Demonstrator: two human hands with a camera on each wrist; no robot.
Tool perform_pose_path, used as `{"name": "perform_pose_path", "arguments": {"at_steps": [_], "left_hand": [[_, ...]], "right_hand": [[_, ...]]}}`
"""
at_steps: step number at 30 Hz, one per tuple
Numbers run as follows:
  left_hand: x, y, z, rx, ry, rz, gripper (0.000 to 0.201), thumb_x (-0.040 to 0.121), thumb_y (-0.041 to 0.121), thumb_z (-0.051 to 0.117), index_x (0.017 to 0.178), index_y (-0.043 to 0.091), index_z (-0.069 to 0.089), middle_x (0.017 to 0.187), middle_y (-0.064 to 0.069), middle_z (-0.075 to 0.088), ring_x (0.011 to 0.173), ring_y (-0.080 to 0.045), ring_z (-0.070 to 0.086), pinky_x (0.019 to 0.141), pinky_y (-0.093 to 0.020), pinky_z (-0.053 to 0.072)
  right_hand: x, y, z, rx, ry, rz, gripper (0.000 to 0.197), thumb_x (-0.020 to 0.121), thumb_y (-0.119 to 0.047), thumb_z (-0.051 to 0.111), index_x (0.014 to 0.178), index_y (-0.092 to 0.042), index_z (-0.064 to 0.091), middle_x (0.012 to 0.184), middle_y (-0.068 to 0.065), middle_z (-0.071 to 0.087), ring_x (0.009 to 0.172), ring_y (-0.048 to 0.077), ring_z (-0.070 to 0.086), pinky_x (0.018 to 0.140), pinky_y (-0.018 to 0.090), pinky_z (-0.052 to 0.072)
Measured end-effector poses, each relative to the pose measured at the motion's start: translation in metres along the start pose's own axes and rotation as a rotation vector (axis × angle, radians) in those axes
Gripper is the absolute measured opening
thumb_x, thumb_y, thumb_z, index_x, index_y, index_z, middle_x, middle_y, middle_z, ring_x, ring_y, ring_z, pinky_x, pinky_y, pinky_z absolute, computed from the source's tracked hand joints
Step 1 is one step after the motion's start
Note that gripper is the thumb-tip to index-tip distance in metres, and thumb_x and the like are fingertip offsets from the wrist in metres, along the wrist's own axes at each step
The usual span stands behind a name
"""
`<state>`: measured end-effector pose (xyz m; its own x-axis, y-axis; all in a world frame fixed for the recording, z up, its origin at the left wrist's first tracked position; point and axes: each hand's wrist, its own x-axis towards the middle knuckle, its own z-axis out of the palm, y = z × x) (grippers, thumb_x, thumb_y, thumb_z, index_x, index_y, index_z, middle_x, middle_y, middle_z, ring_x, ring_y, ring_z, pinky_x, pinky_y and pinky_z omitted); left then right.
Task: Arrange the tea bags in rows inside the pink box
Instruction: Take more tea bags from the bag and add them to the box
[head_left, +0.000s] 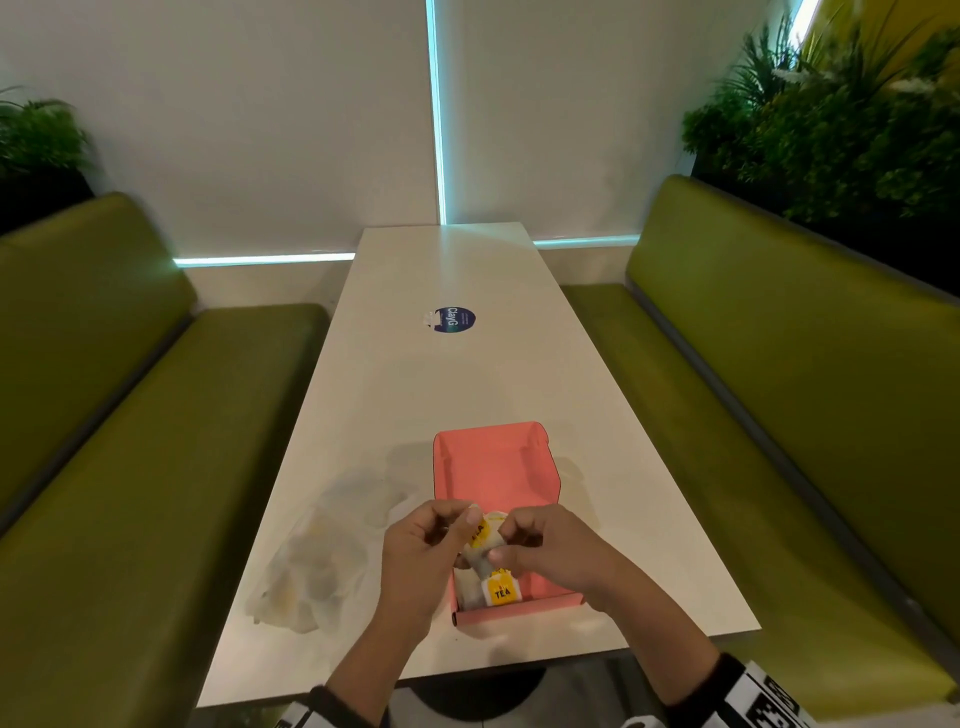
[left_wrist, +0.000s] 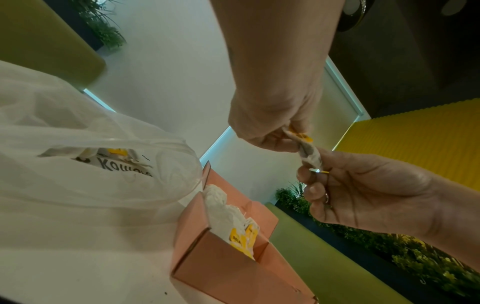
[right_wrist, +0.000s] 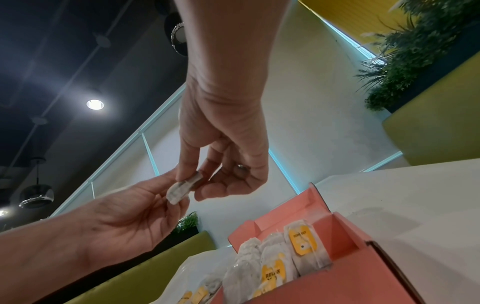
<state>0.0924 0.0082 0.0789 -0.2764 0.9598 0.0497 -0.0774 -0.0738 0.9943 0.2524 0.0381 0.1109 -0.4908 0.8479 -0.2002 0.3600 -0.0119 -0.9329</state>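
Observation:
The pink box (head_left: 519, 616) lies open on the white table, lid flat toward the far side. Several tea bags with yellow tags (head_left: 498, 590) stand at its near end, seen in the right wrist view as packed rows (right_wrist: 272, 259). Above that end, my left hand (head_left: 460, 525) and right hand (head_left: 501, 545) together pinch one tea bag (head_left: 483, 540). In the left wrist view that bag (left_wrist: 309, 154) is stretched between my left hand (left_wrist: 311, 174) and right hand (left_wrist: 285, 135). The far half of the box floor is bare.
A clear plastic bag (head_left: 317, 561) holding more tea bags (left_wrist: 116, 152) lies on the table just left of the box. A round blue sticker (head_left: 454, 319) is at mid-table. Green benches (head_left: 753, 415) flank the table (head_left: 467, 374) on both sides, with plants behind.

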Motion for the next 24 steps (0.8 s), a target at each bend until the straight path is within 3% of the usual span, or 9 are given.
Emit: {"name": "perform_pose_path", "arguments": {"at_steps": [4, 8, 11, 14, 16, 18, 21, 24], "left_hand": [[-0.0007, 0.0012, 0.0001, -0.028, -0.009, -0.061, 0.014, 0.081, 0.012, 0.068, 0.094, 0.018, 0.072, 0.088, 0.001, 0.074, 0.086, -0.015, 0.069, 0.073, -0.029, 0.058], [-0.0012, -0.0027, -0.0041, 0.069, 0.005, -0.016, 0.012, 0.081, 0.01, 0.068, 0.086, 0.018, 0.075, 0.083, -0.001, 0.073, 0.083, -0.023, 0.069, 0.078, -0.04, 0.057], [-0.0004, -0.0025, -0.0049, 0.141, -0.024, 0.036, 0.015, 0.076, 0.01, 0.073, 0.083, 0.022, 0.077, 0.081, 0.0, 0.072, 0.08, -0.02, 0.067, 0.076, -0.038, 0.057], [-0.002, 0.0027, -0.0019, 0.18, -0.079, 0.054, 0.022, 0.072, 0.01, 0.077, 0.089, 0.024, 0.073, 0.067, 0.007, 0.07, 0.067, -0.005, 0.064, 0.068, -0.018, 0.052], [-0.0025, 0.0048, -0.0012, 0.176, -0.081, 0.044, 0.025, 0.071, 0.008, 0.077, 0.091, 0.021, 0.071, 0.06, 0.009, 0.067, 0.061, -0.001, 0.061, 0.063, -0.012, 0.048], [-0.0036, 0.0059, -0.0012, 0.159, -0.102, 0.016, 0.023, 0.072, 0.007, 0.077, 0.091, 0.019, 0.071, 0.058, 0.008, 0.066, 0.059, -0.003, 0.06, 0.061, -0.013, 0.047], [-0.007, 0.0048, 0.0003, 0.193, -0.178, -0.012, 0.022, 0.072, 0.005, 0.077, 0.089, 0.018, 0.071, 0.061, 0.002, 0.069, 0.057, -0.006, 0.061, 0.061, -0.015, 0.047], [-0.0069, 0.0009, 0.0011, 0.23, -0.221, -0.038, 0.021, 0.071, 0.005, 0.079, 0.086, 0.016, 0.071, 0.064, -0.003, 0.071, 0.056, -0.007, 0.061, 0.06, -0.017, 0.048]], "right_hand": [[0.0007, 0.0044, -0.0009, 0.035, 0.064, -0.003, 0.006, 0.084, -0.016, 0.068, 0.082, -0.013, 0.064, 0.074, -0.003, 0.063, 0.063, 0.006, 0.057, 0.072, 0.024, 0.05], [0.0007, 0.0052, -0.0012, -0.039, 0.06, 0.018, 0.017, 0.079, -0.025, 0.074, 0.091, -0.021, 0.062, 0.088, -0.009, 0.064, 0.074, 0.003, 0.056, 0.069, 0.015, 0.048], [0.002, 0.004, -0.0019, -0.037, 0.113, 0.001, 0.025, 0.077, -0.028, 0.076, 0.097, -0.028, 0.061, 0.098, -0.01, 0.062, 0.083, 0.005, 0.056, 0.068, 0.014, 0.048], [0.0029, 0.0036, -0.0025, -0.016, 0.13, -0.048, 0.011, 0.079, -0.015, 0.073, 0.087, -0.013, 0.066, 0.084, -0.001, 0.063, 0.074, 0.004, 0.055, 0.072, 0.022, 0.047], [0.0028, 0.005, -0.0039, -0.052, 0.134, -0.043, 0.01, 0.078, -0.011, 0.074, 0.083, -0.007, 0.066, 0.077, -0.001, 0.062, 0.071, 0.006, 0.054, 0.072, 0.025, 0.047], [0.0011, 0.004, -0.0063, -0.117, 0.131, -0.02, 0.013, 0.075, -0.011, 0.076, 0.083, -0.009, 0.065, 0.076, -0.005, 0.061, 0.07, 0.007, 0.053, 0.07, 0.025, 0.048], [-0.0025, 0.0021, -0.0073, -0.227, 0.054, -0.023, 0.029, 0.07, -0.016, 0.08, 0.089, -0.023, 0.06, 0.08, -0.015, 0.058, 0.067, 0.004, 0.049, 0.063, 0.016, 0.046], [-0.0036, 0.0021, -0.0051, -0.385, -0.003, -0.045, 0.023, 0.076, -0.014, 0.075, 0.089, -0.025, 0.059, 0.076, -0.014, 0.054, 0.064, 0.002, 0.047, 0.061, 0.011, 0.041]]}}
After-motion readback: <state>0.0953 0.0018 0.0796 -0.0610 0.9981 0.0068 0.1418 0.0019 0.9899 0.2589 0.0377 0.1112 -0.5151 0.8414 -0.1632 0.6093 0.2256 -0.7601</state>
